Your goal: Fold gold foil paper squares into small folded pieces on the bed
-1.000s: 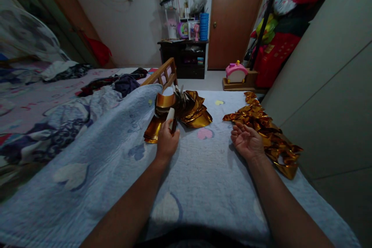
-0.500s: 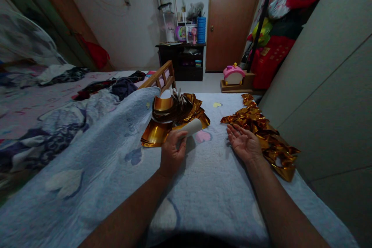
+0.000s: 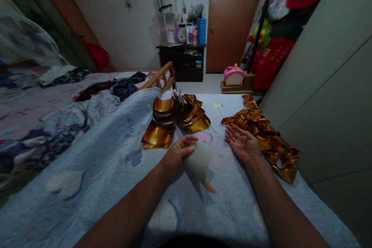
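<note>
My left hand (image 3: 179,155) pinches the upper left edge of a sheet of foil paper (image 3: 200,159), its pale back facing up and a gold corner curling over at the bottom. The sheet is blurred and held just above the blue blanket (image 3: 229,209). Palm up, with fingers stretched out and nothing in it, my right hand (image 3: 243,143) rests beside a row of crumpled, folded gold foil pieces (image 3: 261,128). Beyond my left hand lies a fanned stack of gold foil sheets (image 3: 158,131), partly curled.
A wooden rail (image 3: 162,75) stands behind the stack. On the left is a bed with rumpled clothes (image 3: 95,108). A pale cabinet (image 3: 328,85) borders the right side. A pink toy (image 3: 234,74) sits past the blanket's far edge.
My left hand has drawn the sheet away from the stack, toward me and slightly right, and its pale back now lies spread to view. My right hand has barely moved.
</note>
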Available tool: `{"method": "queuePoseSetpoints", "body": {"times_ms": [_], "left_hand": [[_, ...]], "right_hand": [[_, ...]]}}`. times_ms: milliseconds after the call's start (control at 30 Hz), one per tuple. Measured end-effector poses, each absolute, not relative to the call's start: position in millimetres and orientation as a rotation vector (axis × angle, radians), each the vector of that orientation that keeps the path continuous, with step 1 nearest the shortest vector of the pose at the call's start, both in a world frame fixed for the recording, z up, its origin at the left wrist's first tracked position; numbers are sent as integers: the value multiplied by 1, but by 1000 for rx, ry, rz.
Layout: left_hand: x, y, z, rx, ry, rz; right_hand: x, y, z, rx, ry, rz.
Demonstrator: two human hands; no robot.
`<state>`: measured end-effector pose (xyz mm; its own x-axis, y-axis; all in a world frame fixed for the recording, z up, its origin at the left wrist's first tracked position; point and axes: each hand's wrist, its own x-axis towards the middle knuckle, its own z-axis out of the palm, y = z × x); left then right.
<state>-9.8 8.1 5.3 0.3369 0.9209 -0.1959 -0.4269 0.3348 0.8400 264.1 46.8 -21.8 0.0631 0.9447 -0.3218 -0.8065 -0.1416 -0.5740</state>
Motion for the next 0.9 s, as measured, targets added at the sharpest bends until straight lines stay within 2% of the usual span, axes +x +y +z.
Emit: {"method": "queuePoseSetpoints", "body": {"times_ms": [500,900], "left_hand": [[3,9,-7,762,805,989],[2,6,-8,1497,1084,1084]], "right_hand": [[223,15,-3,-869,-923,1727],[224,11,-2,-1043,-1163,1691]]}}
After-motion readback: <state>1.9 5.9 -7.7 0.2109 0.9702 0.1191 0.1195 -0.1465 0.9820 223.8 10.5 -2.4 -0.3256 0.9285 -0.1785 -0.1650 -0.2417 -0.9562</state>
